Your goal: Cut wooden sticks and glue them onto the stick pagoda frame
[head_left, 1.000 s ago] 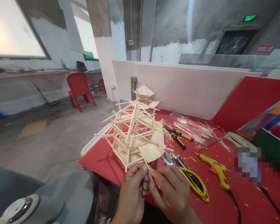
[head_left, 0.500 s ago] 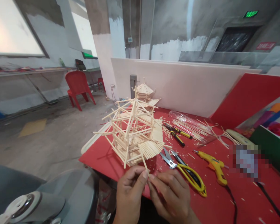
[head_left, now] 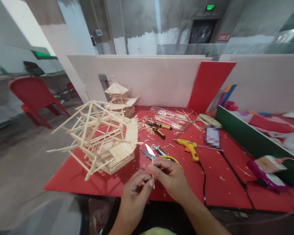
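Observation:
My left hand (head_left: pixel 135 192) and my right hand (head_left: pixel 170 176) meet at the front edge of the red table (head_left: pixel 210 186), fingers pinched together on a thin wooden stick (head_left: pixel 153 171) that stands nearly upright between them. A large wooden stick model (head_left: pixel 100 137), shaped like a pavilion roof frame, stands on the table just left of my hands. A smaller finished stick pavilion (head_left: pixel 119 98) stands behind it. Yellow-handled snips (head_left: pixel 156 155) lie right behind my right hand.
A yellow glue gun (head_left: pixel 189 148) with a black cord, yellow-and-black pliers (head_left: pixel 159 127) and a clear bag of sticks (head_left: pixel 170 118) lie further back. White and red boards stand behind the table. A green box edge (head_left: pixel 247 140) sits to the right, a red chair (head_left: pixel 34 98) at left.
The view has swung right, so the model now sits further left. My hands have come away from the model's roof edge and hold the stick free of it, closer to me.

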The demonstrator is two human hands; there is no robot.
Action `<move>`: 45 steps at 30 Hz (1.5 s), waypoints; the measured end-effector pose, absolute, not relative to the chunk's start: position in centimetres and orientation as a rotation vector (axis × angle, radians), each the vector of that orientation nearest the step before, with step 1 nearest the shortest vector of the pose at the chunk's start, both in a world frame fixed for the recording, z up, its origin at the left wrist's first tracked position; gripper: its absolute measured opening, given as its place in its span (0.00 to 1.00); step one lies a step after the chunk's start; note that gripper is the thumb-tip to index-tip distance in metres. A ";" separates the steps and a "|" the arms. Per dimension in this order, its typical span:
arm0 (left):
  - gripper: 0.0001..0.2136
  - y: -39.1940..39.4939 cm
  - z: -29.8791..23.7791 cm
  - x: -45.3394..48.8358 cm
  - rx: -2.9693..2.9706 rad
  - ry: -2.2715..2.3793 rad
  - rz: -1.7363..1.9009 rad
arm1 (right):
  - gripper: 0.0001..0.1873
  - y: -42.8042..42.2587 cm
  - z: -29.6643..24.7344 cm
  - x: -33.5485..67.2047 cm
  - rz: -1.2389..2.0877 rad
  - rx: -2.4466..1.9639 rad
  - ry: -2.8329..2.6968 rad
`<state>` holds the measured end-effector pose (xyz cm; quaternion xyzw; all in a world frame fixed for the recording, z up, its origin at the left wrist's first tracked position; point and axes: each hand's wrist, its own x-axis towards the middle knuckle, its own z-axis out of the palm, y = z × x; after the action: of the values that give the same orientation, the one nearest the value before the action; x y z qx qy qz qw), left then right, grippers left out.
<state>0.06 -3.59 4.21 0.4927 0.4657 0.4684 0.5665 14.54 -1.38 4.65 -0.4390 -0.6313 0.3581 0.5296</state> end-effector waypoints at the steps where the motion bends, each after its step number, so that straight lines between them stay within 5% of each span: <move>1: 0.10 -3.4 4.0 0.5 1.119 1.086 1.063 | 0.14 -1.4 4.4 14.8 0.848 -1.065 -1.485; 8: 0.14 -2.6 3.1 2.9 0.969 1.093 0.970 | 0.19 -1.2 3.0 17.6 0.873 -1.168 -1.467; 16: 0.12 -0.3 2.0 2.9 0.974 1.144 1.066 | 0.12 3.0 2.2 21.0 0.124 -1.718 -2.060; 21: 0.14 1.7 2.1 3.7 1.033 1.100 1.080 | 0.24 12.5 3.4 21.2 0.088 -1.943 -2.127; 34: 0.16 4.6 1.1 4.5 0.964 1.045 1.107 | 0.19 21.5 3.4 21.8 0.543 -2.046 -2.004; 45: 0.13 5.0 1.2 6.3 0.981 0.979 1.127 | 0.20 9.7 6.6 30.1 1.447 -1.439 -1.526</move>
<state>6.31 5.00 1.21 0.4279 0.4270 0.4915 0.6270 30.13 9.74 6.59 -0.5399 -0.5728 0.5430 0.2925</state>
